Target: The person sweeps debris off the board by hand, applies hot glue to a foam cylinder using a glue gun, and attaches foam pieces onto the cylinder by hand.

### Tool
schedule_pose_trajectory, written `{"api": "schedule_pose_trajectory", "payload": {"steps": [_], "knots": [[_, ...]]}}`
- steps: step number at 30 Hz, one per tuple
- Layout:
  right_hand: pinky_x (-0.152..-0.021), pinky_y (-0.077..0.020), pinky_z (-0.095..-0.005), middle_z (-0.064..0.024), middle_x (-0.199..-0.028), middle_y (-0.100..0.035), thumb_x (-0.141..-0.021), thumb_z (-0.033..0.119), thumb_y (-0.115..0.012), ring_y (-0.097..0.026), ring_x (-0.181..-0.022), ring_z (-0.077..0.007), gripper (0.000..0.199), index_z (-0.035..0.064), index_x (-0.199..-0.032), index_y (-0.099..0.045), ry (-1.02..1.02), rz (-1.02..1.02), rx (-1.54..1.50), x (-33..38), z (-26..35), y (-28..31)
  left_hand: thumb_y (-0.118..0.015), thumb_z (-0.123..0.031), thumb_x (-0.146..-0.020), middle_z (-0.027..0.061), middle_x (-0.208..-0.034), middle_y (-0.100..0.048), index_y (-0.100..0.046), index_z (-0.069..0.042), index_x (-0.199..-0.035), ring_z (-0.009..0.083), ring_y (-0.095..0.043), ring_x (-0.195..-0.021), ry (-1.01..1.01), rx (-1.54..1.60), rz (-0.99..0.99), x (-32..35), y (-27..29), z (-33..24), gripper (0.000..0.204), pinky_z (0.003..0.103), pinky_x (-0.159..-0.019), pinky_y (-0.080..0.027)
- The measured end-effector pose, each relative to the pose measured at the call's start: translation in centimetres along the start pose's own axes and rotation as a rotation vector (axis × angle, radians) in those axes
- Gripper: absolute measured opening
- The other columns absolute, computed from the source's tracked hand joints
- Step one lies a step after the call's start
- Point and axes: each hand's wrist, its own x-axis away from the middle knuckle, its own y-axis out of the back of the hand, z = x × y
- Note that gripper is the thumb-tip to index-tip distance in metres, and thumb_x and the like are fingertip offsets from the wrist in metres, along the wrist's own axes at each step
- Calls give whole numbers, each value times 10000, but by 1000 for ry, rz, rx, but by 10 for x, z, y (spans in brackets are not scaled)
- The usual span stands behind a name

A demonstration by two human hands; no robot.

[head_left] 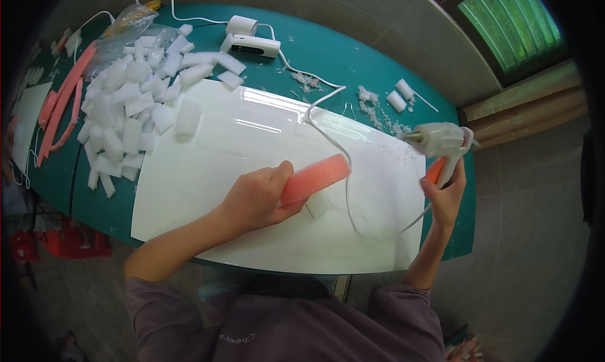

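Observation:
My left hand [257, 197] is closed round a pink foam strip [317, 177], held above the white board [252, 236] and angled up to the right. Near the board's right edge, my right hand [445, 195] grips a white hot glue gun [441, 138] by its handle, with an orange trigger showing. The gun's nozzle faces left, well apart from the foam. Its white cord loops down over the board. Just under the pink strip, a small white foam block [317, 205] lies on the board.
White foam blocks [126, 119] are heaped at the left, some on the board. Behind them lie long pink foam strips [69, 103] and a clear plastic bag [135, 24]. A white device [252, 45] stands at the back of the green table [328, 46]. Foam crumbs [372, 106] litter the far right.

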Motion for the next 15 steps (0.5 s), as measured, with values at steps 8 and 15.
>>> {"api": "schedule_pose_trajectory", "payload": {"steps": [8,15], "knots": [[-672,-453,-227,-66,-872,-557,-499,117,-760,-542,-759,-119,642,-7,-1041,-439,225,198,72,3,-18,-32,-703,-246,-676,123,-607,-511,-436,-24,-789,283,-526,-528,6,12,3,2,0,3,365,343,-481,-425],[-581,-451,-204,-66,-786,-564,-522,102,-739,-549,-658,-105,604,-24,-1028,-435,284,261,141,9,-27,-32,-717,-210,-649,99,-602,-503,-450,-33,-772,256,-518,-510,-29,5,-2,0,1,2,343,333,-459,-416]]}}
